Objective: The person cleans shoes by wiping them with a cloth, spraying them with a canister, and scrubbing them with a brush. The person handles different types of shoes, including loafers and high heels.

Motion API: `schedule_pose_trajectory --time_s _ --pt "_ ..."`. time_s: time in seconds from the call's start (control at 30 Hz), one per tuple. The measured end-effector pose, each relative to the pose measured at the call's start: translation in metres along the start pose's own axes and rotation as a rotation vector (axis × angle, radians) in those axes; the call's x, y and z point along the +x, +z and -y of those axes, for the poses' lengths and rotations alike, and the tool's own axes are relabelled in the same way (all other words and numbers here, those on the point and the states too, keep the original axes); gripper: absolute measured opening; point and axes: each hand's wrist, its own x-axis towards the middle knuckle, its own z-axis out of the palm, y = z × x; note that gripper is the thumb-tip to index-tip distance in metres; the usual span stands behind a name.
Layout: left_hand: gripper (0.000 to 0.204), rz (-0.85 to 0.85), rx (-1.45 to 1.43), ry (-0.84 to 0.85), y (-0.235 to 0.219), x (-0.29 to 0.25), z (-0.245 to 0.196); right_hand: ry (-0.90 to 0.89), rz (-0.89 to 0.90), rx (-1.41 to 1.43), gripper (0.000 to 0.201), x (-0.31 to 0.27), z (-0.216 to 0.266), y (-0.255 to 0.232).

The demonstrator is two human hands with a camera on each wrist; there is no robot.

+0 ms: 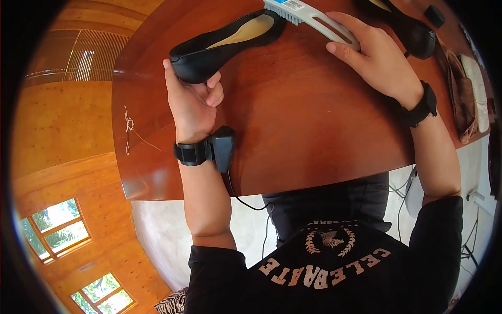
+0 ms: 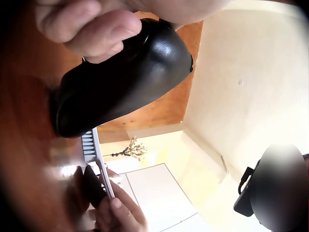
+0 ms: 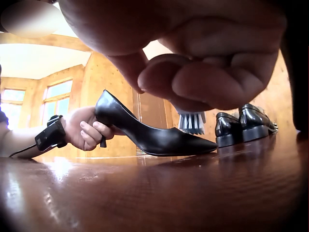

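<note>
My left hand [image 1: 196, 102] grips a black pointed pump [image 1: 219, 47] by its heel end, fingers curled under it. In the right wrist view the pump [image 3: 145, 133] has its toe down at the tabletop and its heel raised. A light grey scrubbing brush [image 1: 319, 23] with pale bristles is in my right hand [image 1: 379, 60], which holds it by the slotted handle. The bristles [image 1: 293, 20] are right at the pump's toe in the head view. The left wrist view shows the black side of the pump [image 2: 125, 77] close up, with the brush [image 2: 91, 147] beyond its toe.
A second black pump [image 1: 413, 36] lies at the right of the brown table [image 1: 314, 131]. Black loafers [image 3: 244, 125] stand farther back. A brown cloth item [image 1: 463, 99] lies near the right edge, and a thin string [image 1: 128, 125] near the left edge.
</note>
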Motion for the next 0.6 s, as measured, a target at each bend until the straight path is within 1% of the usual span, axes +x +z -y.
schedule_pose_trajectory --time_s 0.03,0.1,0.13,0.2,0.3,0.4,0.6 --pt "0.059 0.008 -0.017 -0.016 -0.003 0.001 0.000 -0.003 -0.029 0.006 0.051 0.000 -0.001 0.001" --pt "0.061 0.077 -0.096 -0.090 -0.009 0.001 0.000 -0.009 -0.089 0.019 0.047 0.001 -0.005 0.005" --pt "0.062 0.113 -0.135 -0.127 -0.012 0.001 -0.001 0.006 -0.080 0.014 0.047 0.001 -0.005 0.005" --pt "0.065 0.126 -0.195 -0.212 -0.016 0.002 -0.004 0.039 -0.063 0.004 0.049 0.001 -0.005 0.003" --pt "0.071 0.156 -0.299 -0.292 -0.020 0.006 -0.003 -0.075 -0.086 0.052 0.051 -0.001 -0.006 0.005" --pt "0.076 0.158 -0.365 -0.328 -0.019 0.006 -0.004 -0.123 -0.035 0.069 0.054 -0.002 -0.002 0.004" --pt "0.077 0.185 -0.454 -0.379 -0.019 0.007 -0.003 0.051 0.005 -0.036 0.056 0.000 -0.005 0.003"
